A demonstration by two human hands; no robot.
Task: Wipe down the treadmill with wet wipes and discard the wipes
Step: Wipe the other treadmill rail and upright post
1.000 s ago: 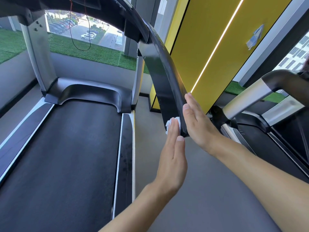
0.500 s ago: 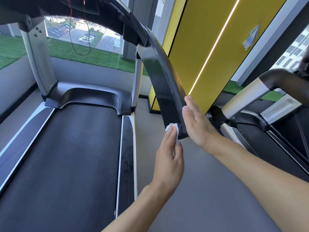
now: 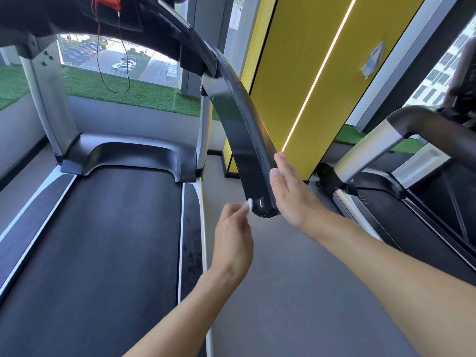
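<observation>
Your left hand point(image 3: 233, 228) has its fingers curled and pinches a small white wipe point(image 3: 249, 203) against the inner face of the black handrail point(image 3: 242, 130), at the rail's lower end beside the round cap. Your right hand point(image 3: 291, 191) lies flat with straight fingers on the handrail's outer face, just above that end. It braces the rail and grips nothing. The hands stand apart, one on each side of the handrail.

You look to be at the bottom of a wiping stroke on this rail. The next move likely calls for running the wipe over the end cap and underside, then carrying it to another part. The wipe is bunched small, so opening it to a fresh side would help. No bin is in view.

Directly below the handrail, the foot rail point(image 3: 191, 240) shows mottled marks, and the dark treadmill belt point(image 3: 103, 240) lies beyond it. On the handrail's other side are grey floor point(image 3: 296, 292), a second treadmill point(image 3: 381, 135) and a yellow panel point(image 3: 296, 60). At the handrail's top end a red safety cord point(image 3: 107, 3) hangs before a window point(image 3: 116, 57).
</observation>
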